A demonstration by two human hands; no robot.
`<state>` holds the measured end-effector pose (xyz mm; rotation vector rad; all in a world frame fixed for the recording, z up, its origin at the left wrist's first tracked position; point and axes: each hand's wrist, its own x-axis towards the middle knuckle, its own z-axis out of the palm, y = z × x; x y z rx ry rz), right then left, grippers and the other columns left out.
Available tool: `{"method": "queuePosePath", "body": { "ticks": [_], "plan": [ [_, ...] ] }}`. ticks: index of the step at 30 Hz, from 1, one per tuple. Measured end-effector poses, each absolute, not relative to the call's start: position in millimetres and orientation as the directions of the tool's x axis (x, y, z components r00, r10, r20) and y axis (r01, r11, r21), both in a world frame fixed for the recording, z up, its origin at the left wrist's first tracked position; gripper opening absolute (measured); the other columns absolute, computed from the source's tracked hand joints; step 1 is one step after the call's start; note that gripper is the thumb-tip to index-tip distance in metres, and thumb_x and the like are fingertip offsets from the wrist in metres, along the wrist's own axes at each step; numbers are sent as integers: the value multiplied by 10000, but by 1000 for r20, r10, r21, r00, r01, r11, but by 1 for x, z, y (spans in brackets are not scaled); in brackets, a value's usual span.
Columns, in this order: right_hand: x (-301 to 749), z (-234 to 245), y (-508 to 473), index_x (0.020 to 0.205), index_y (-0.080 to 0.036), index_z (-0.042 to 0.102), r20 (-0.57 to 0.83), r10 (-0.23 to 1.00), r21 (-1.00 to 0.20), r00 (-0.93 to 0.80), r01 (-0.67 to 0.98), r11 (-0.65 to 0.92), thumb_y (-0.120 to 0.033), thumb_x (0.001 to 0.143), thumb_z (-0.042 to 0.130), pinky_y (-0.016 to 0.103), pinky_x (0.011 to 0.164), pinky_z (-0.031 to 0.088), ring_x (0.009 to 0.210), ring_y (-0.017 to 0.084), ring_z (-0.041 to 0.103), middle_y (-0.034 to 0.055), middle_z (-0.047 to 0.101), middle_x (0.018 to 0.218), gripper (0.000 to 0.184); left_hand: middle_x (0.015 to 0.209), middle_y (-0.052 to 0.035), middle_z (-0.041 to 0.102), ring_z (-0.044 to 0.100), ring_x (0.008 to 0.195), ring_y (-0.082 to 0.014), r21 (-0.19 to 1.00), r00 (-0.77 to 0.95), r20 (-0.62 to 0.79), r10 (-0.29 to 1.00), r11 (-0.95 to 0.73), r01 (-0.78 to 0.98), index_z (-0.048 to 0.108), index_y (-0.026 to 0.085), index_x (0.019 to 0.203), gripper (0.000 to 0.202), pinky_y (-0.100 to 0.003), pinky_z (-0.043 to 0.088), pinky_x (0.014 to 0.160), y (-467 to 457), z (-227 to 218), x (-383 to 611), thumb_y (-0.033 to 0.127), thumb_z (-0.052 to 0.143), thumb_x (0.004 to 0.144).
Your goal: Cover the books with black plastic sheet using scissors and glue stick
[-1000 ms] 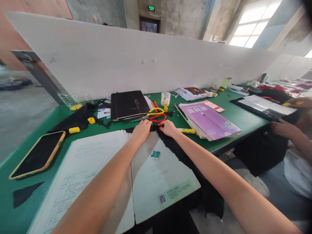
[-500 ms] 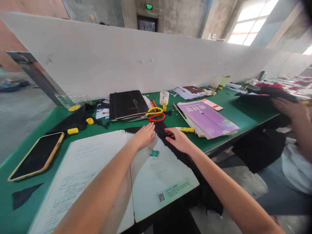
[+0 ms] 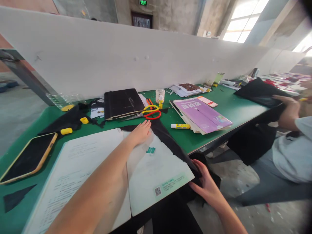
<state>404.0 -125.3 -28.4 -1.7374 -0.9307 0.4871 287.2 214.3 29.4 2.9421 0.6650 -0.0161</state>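
My left hand (image 3: 140, 132) lies flat with fingers stretched out on the top edge of a big open white book (image 3: 97, 169), pressing on the upper end of a long strip of black cloth (image 3: 170, 139). The cloth runs diagonally down the book's right side and off the table edge. My right hand (image 3: 206, 183) is below that edge, fingers pressed onto the hanging lower end of the cloth. A small teal clip (image 3: 150, 150) sits on the right page.
Yellow and red scissors (image 3: 151, 113), a black notebook (image 3: 123, 103), a glue stick (image 3: 179, 126), a purple book (image 3: 202, 114) and a phone (image 3: 26, 157) lie on the green table (image 3: 214, 126). A white partition (image 3: 122, 55) stands behind. A seated person (image 3: 290, 143) at right holds black material.
My right hand has slid from the cloth's top end near the scissors down along it to the table edge. My left hand has opened flat. The person at right lifted dark material.
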Motion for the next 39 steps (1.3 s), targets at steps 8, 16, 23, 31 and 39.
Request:
{"method": "queuePosePath", "body": {
  "ticks": [8,16,23,31,39],
  "plan": [
    [379,-15,-134,922,-204,606,173,447,-865,878,352,-358,-317,776,599,300,577,539,664,194,654,32,675,754,185,1539,-137,130,131,1421,-224,114,904,-65,422,-897,427,242,37,1445,584,-404,158,1139,213,34,288,282,200,916],
    [366,13,-163,1009,-257,623,668,740,-229,75,967,109,-68,771,599,310,543,492,516,142,554,-17,593,584,305,1545,-124,123,135,1419,-225,205,913,-35,405,-892,404,278,40,1427,549,-367,137,1142,212,37,287,262,253,925],
    [367,21,-150,882,-281,661,539,842,-96,-33,990,100,-101,786,562,359,802,536,775,164,660,5,703,801,227,1538,-106,185,153,1415,-196,247,899,-22,438,-869,430,265,72,1433,534,-351,122,1141,210,36,287,283,197,948],
    [384,62,-129,795,-269,620,250,962,-427,-112,879,213,-299,783,616,533,1109,284,1167,240,549,37,627,1209,32,1525,-150,207,157,1415,-253,224,901,-16,434,-876,426,279,73,1434,715,-389,169,1129,211,36,288,537,321,892],
    [407,89,-11,1190,-224,553,460,884,-454,87,878,150,-358,905,442,396,1047,384,1255,205,468,75,501,1368,334,1528,-151,183,117,1422,-262,247,902,-50,429,-870,427,243,102,1452,799,-426,151,1131,213,37,286,620,356,854]
  ]
}}
